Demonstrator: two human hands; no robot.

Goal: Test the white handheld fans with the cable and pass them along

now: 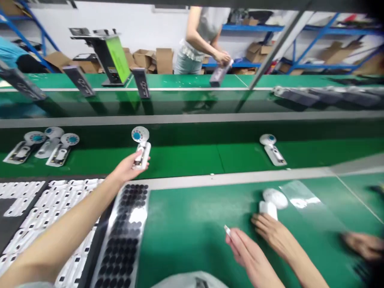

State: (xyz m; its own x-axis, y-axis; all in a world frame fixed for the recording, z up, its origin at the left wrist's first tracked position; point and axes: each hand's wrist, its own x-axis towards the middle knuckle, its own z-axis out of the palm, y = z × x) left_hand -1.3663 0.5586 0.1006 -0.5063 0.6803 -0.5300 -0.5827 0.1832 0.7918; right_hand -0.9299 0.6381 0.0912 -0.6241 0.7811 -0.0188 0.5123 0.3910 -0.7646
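My left hand (129,167) is closed around the handle of a white handheld device (144,154), raised over the green conveyor belt. Its round head has a blue centre, and its handle is open with parts inside showing. Lower right, my right hand (247,252) pinches a small white piece (227,230) between thumb and fingers; its exact kind cannot be made out. Close beside it, another person's hand (273,234) touches a white round-headed device (268,209) lying on the green work surface (180,232).
Similar open devices (60,154) lie on the belt at left, and one (274,154) at right. Trays of white casings (72,200) and a sheet of black round pads (123,236) sit at left. A clear bag (301,196) and another hand (363,245) are at right. Someone stands beyond.
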